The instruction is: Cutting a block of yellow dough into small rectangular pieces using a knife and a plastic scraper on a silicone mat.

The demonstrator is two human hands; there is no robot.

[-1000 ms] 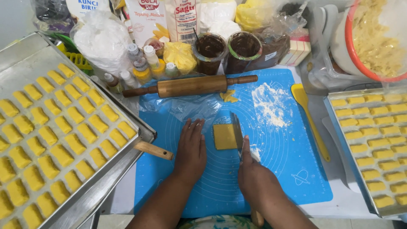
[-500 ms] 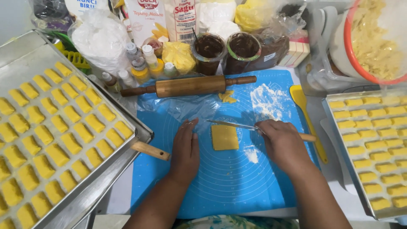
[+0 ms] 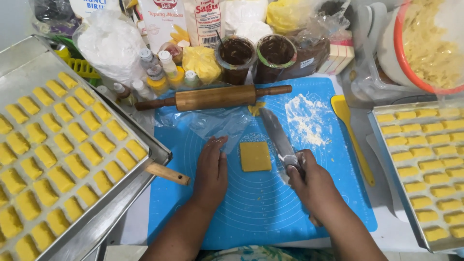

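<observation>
A flat yellow dough square (image 3: 255, 156) lies in the middle of the blue silicone mat (image 3: 270, 217). My left hand (image 3: 211, 171) rests flat on the mat just left of the square, fingertips on a crumpled clear plastic sheet (image 3: 217, 123). My right hand (image 3: 314, 186) grips the handle of a knife (image 3: 276, 133). Its blade lies along the square's right side, tip pointing away from me toward the wooden rolling pin (image 3: 217, 97).
A metal tray (image 3: 150, 145) of yellow dough pieces sits at left, a wooden handle (image 3: 166, 173) poking from under it. Another filled tray (image 3: 386, 159) is at right. A yellow spatula (image 3: 352, 135), flour patch (image 3: 304, 116), bottles, cups and bags line the back.
My right hand has swung the knife from lying crosswise beyond the square to lying lengthwise along its right side. My left hand has barely moved.
</observation>
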